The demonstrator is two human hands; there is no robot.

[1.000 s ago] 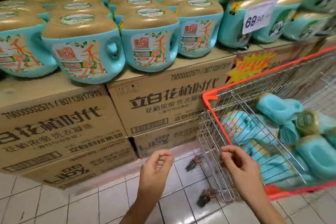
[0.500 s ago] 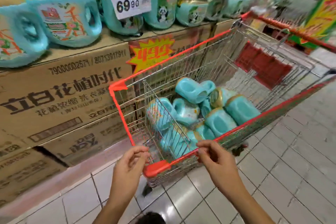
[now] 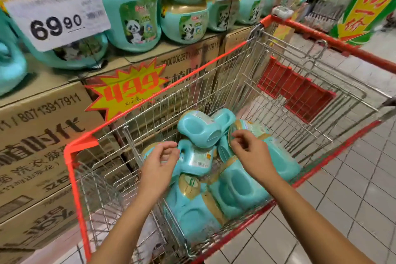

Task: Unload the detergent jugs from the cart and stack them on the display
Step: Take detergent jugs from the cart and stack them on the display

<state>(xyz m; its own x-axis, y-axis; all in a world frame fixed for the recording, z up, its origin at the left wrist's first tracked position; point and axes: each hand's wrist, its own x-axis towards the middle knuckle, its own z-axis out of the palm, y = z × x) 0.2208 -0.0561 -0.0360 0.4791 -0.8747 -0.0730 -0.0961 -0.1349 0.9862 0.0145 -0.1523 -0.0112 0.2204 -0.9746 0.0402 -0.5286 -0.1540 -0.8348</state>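
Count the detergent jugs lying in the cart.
6 jugs visible in the cart: one on top, one under it, one at left, one at right, two nearest the camera. Others may be hidden underneath.

**Detergent jugs, cart, display**

Jugs (image 3: pixel 201 133): teal plastic with gold caps, heaped on their sides and tilted in the cart's near end
Cart (image 3: pixel 83 142): wire basket with a red rim, just beside the display
Display (image 3: pixel 42 126): brown cartons topped with upright panda-label jugs (image 3: pixel 132 21)

A red-rimmed wire shopping cart (image 3: pixel 82 143) at frame centre holds heaped teal plastic detergent jugs (image 3: pixel 235 188); stacked brown cardboard boxes (image 3: pixel 42 126), left, carry upright gold-capped teal jugs (image 3: pixel 132 19).
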